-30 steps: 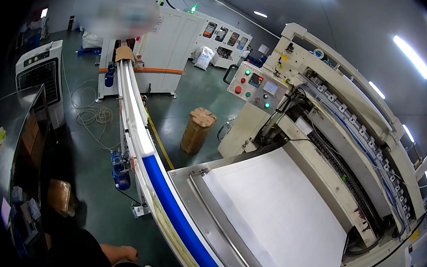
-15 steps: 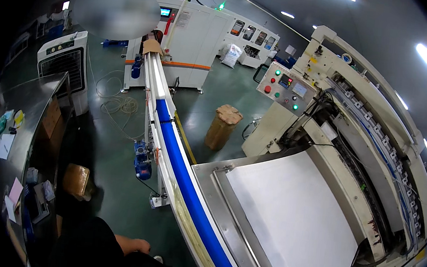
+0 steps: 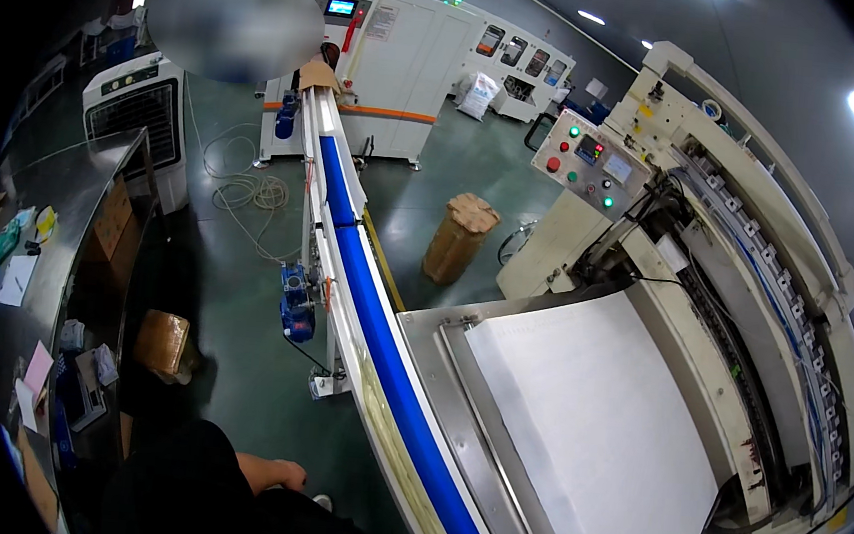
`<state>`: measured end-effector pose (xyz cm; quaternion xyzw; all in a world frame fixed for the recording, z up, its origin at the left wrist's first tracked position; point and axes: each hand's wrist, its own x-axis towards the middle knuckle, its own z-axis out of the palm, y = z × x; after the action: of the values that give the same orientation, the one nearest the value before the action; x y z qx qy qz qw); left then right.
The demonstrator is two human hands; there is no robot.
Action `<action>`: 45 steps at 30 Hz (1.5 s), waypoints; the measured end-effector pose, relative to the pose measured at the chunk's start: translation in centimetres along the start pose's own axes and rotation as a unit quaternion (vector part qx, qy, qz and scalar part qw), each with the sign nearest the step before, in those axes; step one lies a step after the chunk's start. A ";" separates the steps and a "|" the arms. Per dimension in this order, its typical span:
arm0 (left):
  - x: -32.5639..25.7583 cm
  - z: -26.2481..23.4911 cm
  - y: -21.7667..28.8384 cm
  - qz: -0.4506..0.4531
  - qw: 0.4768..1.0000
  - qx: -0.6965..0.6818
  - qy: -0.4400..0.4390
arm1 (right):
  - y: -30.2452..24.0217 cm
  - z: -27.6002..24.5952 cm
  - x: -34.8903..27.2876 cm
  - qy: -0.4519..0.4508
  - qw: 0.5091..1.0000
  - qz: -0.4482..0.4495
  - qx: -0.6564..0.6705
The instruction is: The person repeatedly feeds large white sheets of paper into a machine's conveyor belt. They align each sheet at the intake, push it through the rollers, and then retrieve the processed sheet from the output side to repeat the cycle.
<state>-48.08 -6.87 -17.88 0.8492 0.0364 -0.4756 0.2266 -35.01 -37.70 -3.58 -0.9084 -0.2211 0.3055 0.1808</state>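
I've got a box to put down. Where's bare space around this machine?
Free: the white sheet bed between the blue conveyor belt and the machine frame; green floor around the wrapped brown bundle. Crowded: the steel bench at left, strewn with papers; floor by the coiled cable.

One bare hand (image 3: 275, 474) hangs low beside the dark-clothed body, fingers loosely curled, holding nothing; the other is unseen.
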 end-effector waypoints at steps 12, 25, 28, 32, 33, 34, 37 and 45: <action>1.3 0.8 -0.8 0.003 1.000 0.016 0.003 | 2.0 1.5 -0.6 -0.013 1.000 0.024 0.009; 1.4 0.5 -0.2 -0.021 0.999 0.024 -0.017 | 4.9 3.4 -0.7 -0.028 0.997 0.065 0.022; 0.8 0.3 0.2 -0.026 1.000 0.016 -0.002 | 5.5 3.9 -0.8 -0.034 0.996 0.075 0.021; 0.2 0.1 0.4 -0.026 1.000 0.009 -0.006 | 6.2 4.5 -0.7 -0.042 0.995 0.084 0.023; 0.1 0.1 0.4 -0.027 1.000 0.005 -0.008 | 6.4 4.7 -0.7 -0.044 0.995 0.087 0.023; 0.0 0.1 0.5 -0.027 1.000 0.002 -0.010 | 6.6 4.9 -0.8 -0.046 0.995 0.089 0.022; 0.0 0.1 0.6 -0.024 0.999 0.014 -0.020 | 7.2 5.4 -0.7 -0.053 0.994 0.098 0.022; 0.7 0.5 0.1 -0.042 0.999 0.019 -0.008 | 8.7 6.9 -0.7 -0.072 0.990 0.118 0.025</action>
<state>-48.07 -7.29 -18.68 0.8473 0.0610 -0.4921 0.1903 -37.36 -43.99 -12.48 -0.8990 -0.1172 0.3948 0.1493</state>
